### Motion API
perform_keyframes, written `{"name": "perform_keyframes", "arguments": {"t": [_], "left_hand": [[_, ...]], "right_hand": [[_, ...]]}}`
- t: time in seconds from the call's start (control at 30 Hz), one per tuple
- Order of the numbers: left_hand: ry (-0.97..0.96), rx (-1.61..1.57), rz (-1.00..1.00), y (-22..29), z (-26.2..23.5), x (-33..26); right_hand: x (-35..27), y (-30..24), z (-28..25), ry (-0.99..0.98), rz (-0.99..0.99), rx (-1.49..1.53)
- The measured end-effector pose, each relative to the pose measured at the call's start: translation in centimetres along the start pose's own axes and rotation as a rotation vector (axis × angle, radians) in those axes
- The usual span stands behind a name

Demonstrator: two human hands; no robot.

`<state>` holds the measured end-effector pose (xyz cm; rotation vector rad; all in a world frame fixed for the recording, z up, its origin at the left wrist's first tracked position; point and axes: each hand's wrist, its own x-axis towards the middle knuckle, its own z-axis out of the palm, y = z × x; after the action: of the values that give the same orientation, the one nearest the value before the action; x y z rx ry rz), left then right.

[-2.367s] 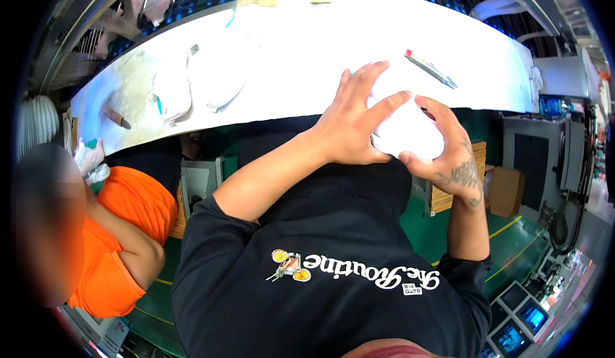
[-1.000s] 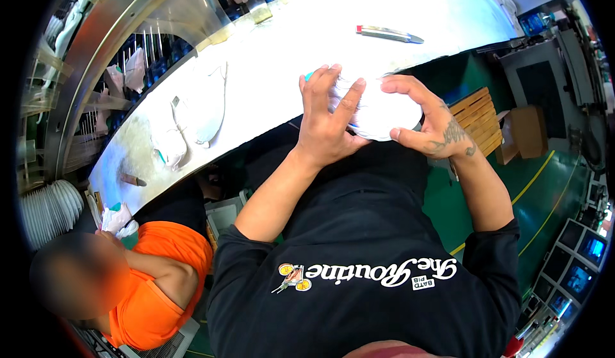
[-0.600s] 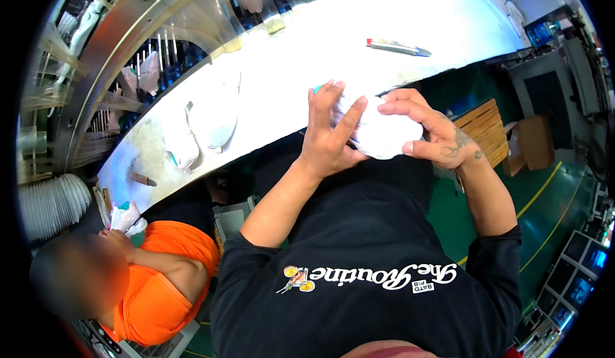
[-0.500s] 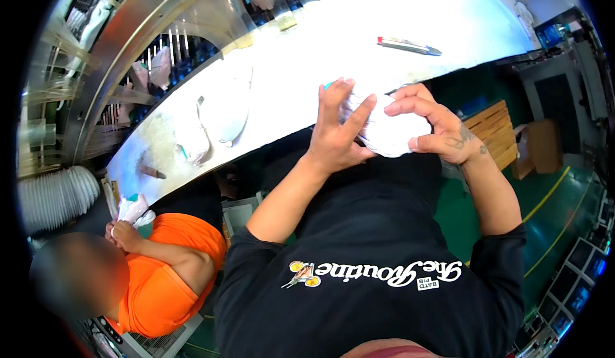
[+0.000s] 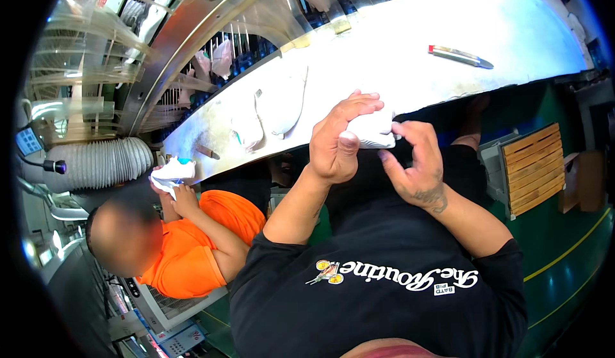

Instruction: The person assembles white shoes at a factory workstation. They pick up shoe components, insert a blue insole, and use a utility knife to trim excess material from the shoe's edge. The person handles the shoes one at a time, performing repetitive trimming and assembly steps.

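Note:
A white rounded piece (image 5: 371, 129) with ridged layers along its lower edge is between my hands, beyond the table's near edge; its exact kind is unclear. My left hand (image 5: 336, 139) is wrapped round its left side, back of the hand toward me, hiding part of it. My right hand (image 5: 416, 164) is bent at its right end, index fingertip above and thumb below the edge. On the table ahead and left lie a white shoe-shaped piece (image 5: 248, 132) and a larger flat white one (image 5: 287, 116).
A pen (image 5: 460, 57) lies on the white table (image 5: 384, 44). A small brown stick (image 5: 206, 151) is near the table's left end. At left, a person in an orange shirt (image 5: 202, 249) handles a white piece (image 5: 173, 173). A slatted wooden stool (image 5: 533, 169) stands at right.
The view has shifted, so the table and co-worker sit further right. The white piece has been turned and shows its ridged edge. My left hand has rolled over; my right has moved lower.

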<state>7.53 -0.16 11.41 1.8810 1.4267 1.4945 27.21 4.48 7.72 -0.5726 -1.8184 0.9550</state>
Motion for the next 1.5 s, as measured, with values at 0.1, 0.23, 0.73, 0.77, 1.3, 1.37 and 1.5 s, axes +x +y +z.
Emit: {"name": "perform_keyframes", "arguments": {"t": [0.1, 0.23, 0.73, 0.77, 1.3, 1.37, 1.5], "left_hand": [[-0.026, 0.015, -0.017, 0.0, 0.6, -0.4], [-0.013, 0.074, 0.005, 0.4, 1.7, -0.2], [-0.23, 0.096, 0.131, 0.1, 0.3, 1.2], [-0.246, 0.091, 0.16, -0.3, 0.1, 1.4], [-0.271, 0.306, -0.159, 3.0, -4.1, 2.8], [-0.256, 0.601, -0.199, 5.3, -3.0, 3.0], [-0.248, 0.781, -0.278, 6.5, -1.0, 2.1]], "right_hand": [[-0.6, 0.4, 0.5, 0.034, -0.087, 0.049], [1.2, 0.5, -0.9, -0.032, -0.021, 0.08], [3.9, 1.6, -4.1, -0.279, -0.313, 0.197], [4.5, 1.9, -4.4, -0.333, -0.305, 0.223], [3.6, 2.8, 1.7, 0.032, -0.135, 0.043], [3.0, 2.5, 3.0, 0.082, -0.145, 0.008], [3.2, 2.4, 3.4, 0.068, -0.091, 0.103]]}}
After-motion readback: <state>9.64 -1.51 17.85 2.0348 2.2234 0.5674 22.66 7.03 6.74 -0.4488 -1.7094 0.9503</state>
